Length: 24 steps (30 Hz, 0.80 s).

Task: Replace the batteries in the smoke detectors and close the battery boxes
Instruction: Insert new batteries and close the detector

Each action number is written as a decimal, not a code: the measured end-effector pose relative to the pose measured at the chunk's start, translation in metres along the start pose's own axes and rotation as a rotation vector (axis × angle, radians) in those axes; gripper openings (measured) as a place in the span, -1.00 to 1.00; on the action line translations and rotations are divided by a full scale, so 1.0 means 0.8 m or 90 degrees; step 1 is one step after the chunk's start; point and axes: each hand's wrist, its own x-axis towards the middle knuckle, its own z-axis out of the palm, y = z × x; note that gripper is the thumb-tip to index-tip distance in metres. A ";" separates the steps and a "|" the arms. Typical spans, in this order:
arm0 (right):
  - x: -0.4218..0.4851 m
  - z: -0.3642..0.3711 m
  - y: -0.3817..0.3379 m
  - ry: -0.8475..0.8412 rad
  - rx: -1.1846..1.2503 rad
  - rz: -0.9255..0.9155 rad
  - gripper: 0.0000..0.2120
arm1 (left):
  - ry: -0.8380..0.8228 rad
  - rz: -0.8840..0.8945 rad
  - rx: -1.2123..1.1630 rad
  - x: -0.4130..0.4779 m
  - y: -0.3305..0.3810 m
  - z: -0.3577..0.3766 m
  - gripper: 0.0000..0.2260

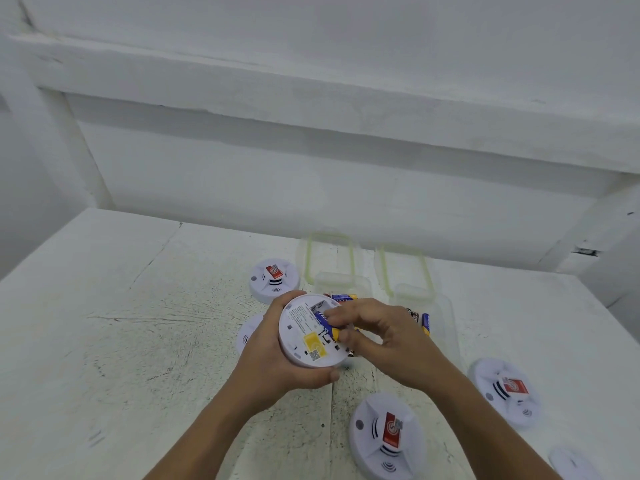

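Observation:
My left hand [273,355] grips a round white smoke detector [301,337] turned back side up, its battery bay uncovered. My right hand [381,337] pinches a blue and yellow battery [327,325] that lies in the bay. Two clear plastic boxes sit behind the hands: the left box [341,284] and the right box [446,317], each with several blue and yellow batteries [426,323] inside. Their green-rimmed lids [329,254] lie open behind them.
More white detectors lie face up on the white table [121,323]: one at the back [274,279], one partly hidden under my left hand [247,336], one near the front [386,434], one at the right [505,391], one at the bottom right edge [571,464]. A white wall stands behind.

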 end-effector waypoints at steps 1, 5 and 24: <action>0.000 0.000 0.001 -0.001 0.023 0.001 -0.80 | -0.001 0.001 0.002 0.000 0.000 0.000 -0.19; -0.002 0.001 0.004 -0.010 0.118 0.035 -0.82 | -0.001 0.006 0.006 -0.002 0.001 0.000 -0.19; -0.008 0.012 0.015 -0.008 0.360 0.095 -0.80 | 0.016 0.039 0.041 -0.003 0.004 0.008 -0.23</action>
